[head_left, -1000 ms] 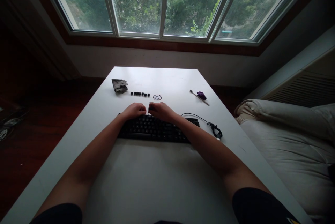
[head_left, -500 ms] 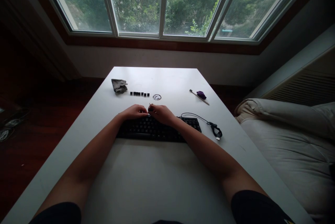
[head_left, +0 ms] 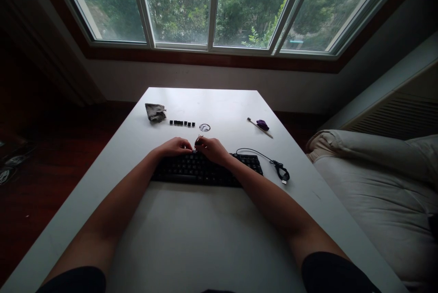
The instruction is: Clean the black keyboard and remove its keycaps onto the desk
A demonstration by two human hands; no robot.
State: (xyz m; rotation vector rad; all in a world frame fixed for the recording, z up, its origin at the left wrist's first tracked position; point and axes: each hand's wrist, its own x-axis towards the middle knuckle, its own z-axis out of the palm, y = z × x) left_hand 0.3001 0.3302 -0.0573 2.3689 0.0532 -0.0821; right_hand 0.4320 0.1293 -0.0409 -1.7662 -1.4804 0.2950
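Note:
A black keyboard (head_left: 181, 170) lies across the white table in front of me, with both of my hands over its far edge. My right hand (head_left: 212, 148) is closed in a pinch on a small, thin wire tool (head_left: 199, 137) that looks like a keycap puller. Its lower end meets the back row of keys, mostly hidden by the fingers. Close beside it, my left hand (head_left: 176, 147) rests at the keyboard's back edge with its fingers curled together. Whatever those fingertips hold, if anything, is too small to make out.
Beyond the keyboard sit a row of black keycaps (head_left: 182, 123), a round patterned disc (head_left: 205, 127) and a grey cloth (head_left: 155, 112). A thin brush (head_left: 260, 128) and a purple crumpled item (head_left: 263, 124) lie at right. The bundled USB cable (head_left: 281, 170) rests beside the keyboard.
My right hand's fingers have shifted slightly, and the wire tool is tilted a little differently. My left hand has barely moved. The whole view has drifted very slightly.

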